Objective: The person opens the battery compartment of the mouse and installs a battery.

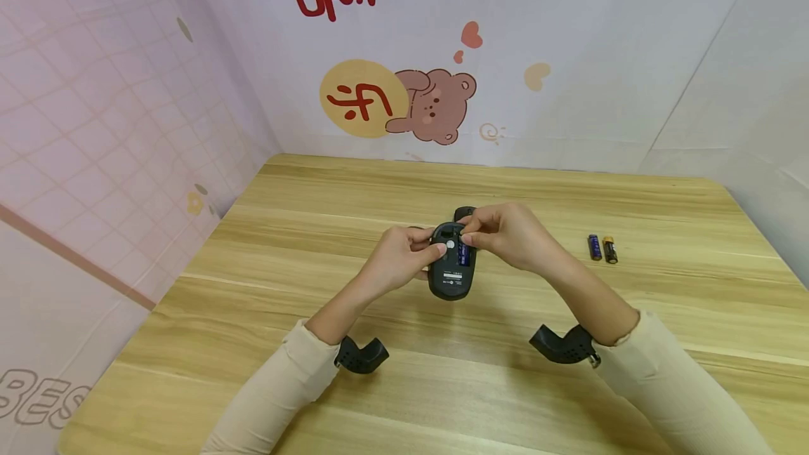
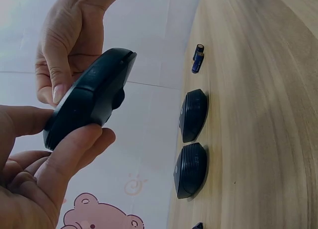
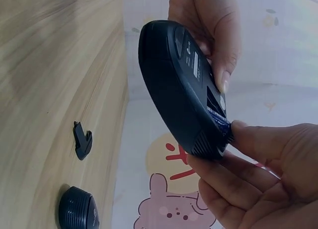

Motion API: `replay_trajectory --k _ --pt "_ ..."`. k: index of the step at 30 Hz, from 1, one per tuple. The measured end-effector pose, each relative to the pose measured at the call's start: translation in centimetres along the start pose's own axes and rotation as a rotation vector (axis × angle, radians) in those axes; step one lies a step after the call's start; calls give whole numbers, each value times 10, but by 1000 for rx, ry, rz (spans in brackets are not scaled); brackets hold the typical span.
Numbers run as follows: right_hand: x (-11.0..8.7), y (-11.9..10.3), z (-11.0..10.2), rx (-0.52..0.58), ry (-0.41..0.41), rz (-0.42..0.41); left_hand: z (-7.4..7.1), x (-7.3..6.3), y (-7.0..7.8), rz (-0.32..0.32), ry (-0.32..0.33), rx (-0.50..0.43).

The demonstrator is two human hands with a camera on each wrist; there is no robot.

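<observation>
Computer mouse (image 1: 449, 269) is up off the desk (image 1: 442, 388), held between both hands with its underside turned toward the person and its uncovered compartment showing a blue battery (image 1: 464, 255). The left hand (image 1: 404, 255) grips it by the side, its thumb on the underside and its fingers beneath; the right hand (image 1: 508, 236) pinches the end by that battery, thumb at the cell's tip and fingers under the shell. The likeliest trouble lies at that thumb: if the cell is not lying flat in its slot, a push off-centre could make it ride up, spring out and roll over the smooth wood. Which way its poles face cannot be read, so a reversed cell might pass unnoticed. Since everything is done in mid-air, a loosened left grip while the right hand presses could let the body twist or drop. Well off to the right, a loose blue cell (image 1: 595, 247) and a black-and-orange cell (image 1: 609, 250) lie side by side, easy to mix up with fresh or spent ones, or to knock rolling with a sleeve. A small black cover-like piece (image 3: 82, 141) lies apart on the wood, where a careless forearm could sweep it away.
</observation>
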State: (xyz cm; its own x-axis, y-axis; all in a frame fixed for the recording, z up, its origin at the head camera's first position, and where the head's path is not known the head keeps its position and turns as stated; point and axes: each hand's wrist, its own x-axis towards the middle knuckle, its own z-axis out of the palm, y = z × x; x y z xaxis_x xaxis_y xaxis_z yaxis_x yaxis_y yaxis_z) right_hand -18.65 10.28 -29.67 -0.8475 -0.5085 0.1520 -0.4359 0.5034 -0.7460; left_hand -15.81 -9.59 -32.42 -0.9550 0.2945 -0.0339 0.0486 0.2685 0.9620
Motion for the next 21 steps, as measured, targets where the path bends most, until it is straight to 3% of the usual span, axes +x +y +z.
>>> replay_trajectory --k 8,21 --pt "0 -2 6 -56 66 15 -2 -1 2 -2 1 -7" --pt "0 -5 9 -108 105 -8 -1 -1 3 -10 10 -10"
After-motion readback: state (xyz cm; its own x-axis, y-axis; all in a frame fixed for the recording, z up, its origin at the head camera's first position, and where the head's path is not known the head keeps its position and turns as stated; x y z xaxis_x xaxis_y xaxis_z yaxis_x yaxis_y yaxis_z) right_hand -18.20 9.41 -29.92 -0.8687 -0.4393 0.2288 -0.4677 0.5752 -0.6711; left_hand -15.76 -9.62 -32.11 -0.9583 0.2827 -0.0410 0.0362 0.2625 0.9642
